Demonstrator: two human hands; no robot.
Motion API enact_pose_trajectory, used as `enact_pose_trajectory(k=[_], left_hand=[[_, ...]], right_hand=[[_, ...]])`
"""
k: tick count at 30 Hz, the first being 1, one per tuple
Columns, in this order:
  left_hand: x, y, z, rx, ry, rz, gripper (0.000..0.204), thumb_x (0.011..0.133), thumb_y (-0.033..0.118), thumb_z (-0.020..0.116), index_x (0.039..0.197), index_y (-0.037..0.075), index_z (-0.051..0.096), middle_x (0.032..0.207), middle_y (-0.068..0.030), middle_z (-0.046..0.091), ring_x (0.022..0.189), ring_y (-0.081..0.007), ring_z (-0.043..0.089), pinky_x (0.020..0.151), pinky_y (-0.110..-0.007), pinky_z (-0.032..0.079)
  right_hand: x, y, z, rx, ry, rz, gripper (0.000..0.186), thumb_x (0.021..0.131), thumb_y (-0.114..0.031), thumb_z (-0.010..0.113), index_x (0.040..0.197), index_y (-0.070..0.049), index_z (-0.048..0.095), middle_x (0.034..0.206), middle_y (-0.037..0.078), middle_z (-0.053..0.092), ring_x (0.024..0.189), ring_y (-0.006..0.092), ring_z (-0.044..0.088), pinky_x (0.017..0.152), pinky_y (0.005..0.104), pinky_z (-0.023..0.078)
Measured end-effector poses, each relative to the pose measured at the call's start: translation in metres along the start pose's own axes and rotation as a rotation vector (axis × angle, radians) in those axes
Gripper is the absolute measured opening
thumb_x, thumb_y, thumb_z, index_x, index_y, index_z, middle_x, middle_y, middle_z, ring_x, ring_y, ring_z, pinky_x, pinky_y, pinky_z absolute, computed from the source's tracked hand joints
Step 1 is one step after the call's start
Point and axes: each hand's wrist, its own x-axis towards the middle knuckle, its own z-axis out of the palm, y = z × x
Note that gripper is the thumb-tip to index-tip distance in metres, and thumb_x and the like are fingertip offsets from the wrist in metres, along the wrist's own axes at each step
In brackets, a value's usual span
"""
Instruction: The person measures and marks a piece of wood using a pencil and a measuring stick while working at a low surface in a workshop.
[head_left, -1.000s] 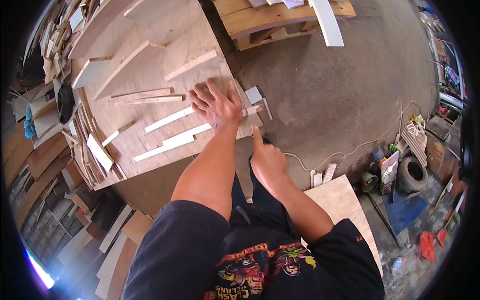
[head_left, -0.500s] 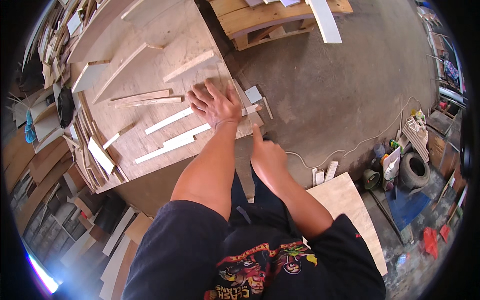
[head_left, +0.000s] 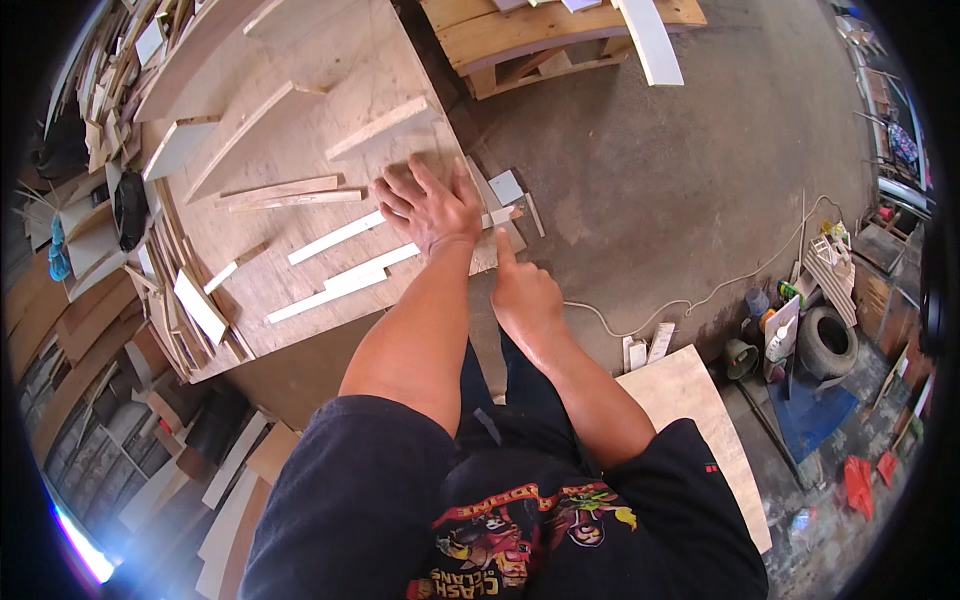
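Note:
My left hand (head_left: pixel 430 208) lies with fingers spread on the plywood tabletop (head_left: pixel 300 120), pressing over narrow white strips near its right corner. One white strip (head_left: pixel 335 240) runs out from under that hand, and its neighbour, a longer white strip (head_left: pixel 375 262), passes beneath the wrist. A strip end (head_left: pixel 502 216) sticks out past the hand at the table's edge. Just below this end is my right hand (head_left: pixel 530 295), index finger stretched towards it and the other fingers curled. Whatever the curled fingers hold, if anything, is hidden.
Boards on edge (head_left: pixel 380 130) and loose wooden strips (head_left: pixel 290 192) occupy the tabletop. A wooden pallet (head_left: pixel 560 40) stands beyond. Scrap wood crowds the left. A pale cord (head_left: pixel 690 303) crosses the floor towards a tyre (head_left: pixel 828 343); a plywood sheet (head_left: pixel 690 420) lies at right.
My right hand has moved a little forward and left, its index finger closer to the strip end. My left hand stays pressed in nearly the same place.

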Motion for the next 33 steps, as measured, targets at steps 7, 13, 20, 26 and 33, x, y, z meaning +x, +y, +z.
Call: enact_pose_trajectory(k=[7, 13, 20, 26, 33], left_hand=[[-0.001, -0.003, -0.001, 0.015, -0.006, -0.005, 0.078, 0.098, 0.059, 0.045, 0.157, 0.009, 0.032, 0.163, -0.0287, 0.019, 0.152, -0.0483, 0.009, 0.121, -0.061, 0.010], [0.002, -0.001, -0.007, -0.003, -0.065, -0.026, 0.077, 0.099, 0.056, 0.047, 0.158, 0.011, 0.028, 0.164, -0.0282, 0.014, 0.153, -0.0489, 0.005, 0.122, -0.061, 0.006], [0.001, -0.002, -0.003, -0.028, -0.015, -0.021, 0.077, 0.098, 0.055, 0.049, 0.157, 0.010, 0.030, 0.163, -0.0289, 0.016, 0.153, -0.0496, 0.007, 0.122, -0.062, 0.007], [0.001, -0.001, -0.009, -0.037, -0.049, -0.014, 0.075, 0.098, 0.052, 0.050, 0.156, 0.009, 0.030, 0.163, -0.0280, 0.017, 0.153, -0.0495, 0.006, 0.122, -0.062, 0.008], [-0.001, -0.002, -0.002, -0.004, 0.001, -0.007, 0.077, 0.098, 0.059, 0.047, 0.155, 0.010, 0.033, 0.162, -0.0300, 0.021, 0.152, -0.0493, 0.010, 0.121, -0.062, 0.011]], right_hand=[[0.002, 0.001, 0.003, -0.008, 0.017, -0.002, 0.070, 0.090, -0.007, 0.053, 0.156, -0.001, 0.032, 0.081, 0.024, 0.072, 0.079, 0.0427, 0.073, 0.069, 0.0509, 0.059], [-0.027, 0.005, -0.001, -0.048, -0.151, 0.024, 0.069, 0.091, -0.009, 0.053, 0.156, -0.001, 0.031, 0.087, 0.025, 0.073, 0.082, 0.0423, 0.074, 0.070, 0.0510, 0.060], [-0.008, -0.001, -0.001, -0.028, -0.093, 0.035, 0.071, 0.093, -0.012, 0.052, 0.159, -0.003, 0.027, 0.089, 0.025, 0.073, 0.082, 0.0427, 0.074, 0.070, 0.0517, 0.060], [0.011, -0.004, 0.004, -0.007, -0.031, 0.012, 0.070, 0.094, -0.012, 0.049, 0.159, -0.004, 0.026, 0.089, 0.025, 0.073, 0.082, 0.0420, 0.074, 0.071, 0.0548, 0.059], [-0.004, -0.003, 0.009, -0.033, -0.031, 0.002, 0.072, 0.093, -0.012, 0.049, 0.160, -0.005, 0.025, 0.087, 0.025, 0.073, 0.081, 0.0416, 0.074, 0.069, 0.0560, 0.058]])
